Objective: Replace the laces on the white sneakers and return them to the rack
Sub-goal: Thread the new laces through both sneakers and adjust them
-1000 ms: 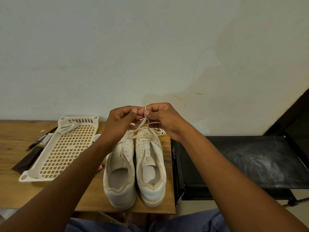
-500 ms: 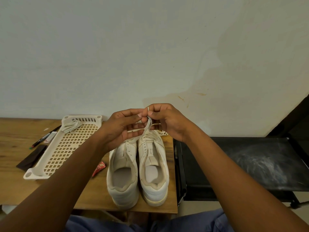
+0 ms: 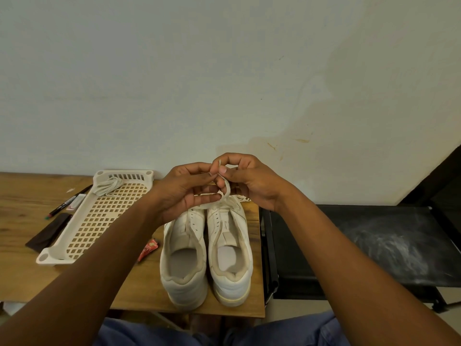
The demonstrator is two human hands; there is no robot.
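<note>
While both hands point(image 3: 219, 186) keep pinching, the lace point(image 3: 225, 192) now loops lower.

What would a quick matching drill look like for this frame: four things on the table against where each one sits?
Things:
1. loose lace bundle
2. red sachet
3. marker pen
4. white sneakers

Places:
A. left of the rack, on the wooden table
B. side by side at the table's right edge, heels toward the person
C. inside the rack, at its far end
D. on the table between the rack and the left sneaker

Pairs: 1-C, 2-D, 3-A, 4-B
</note>
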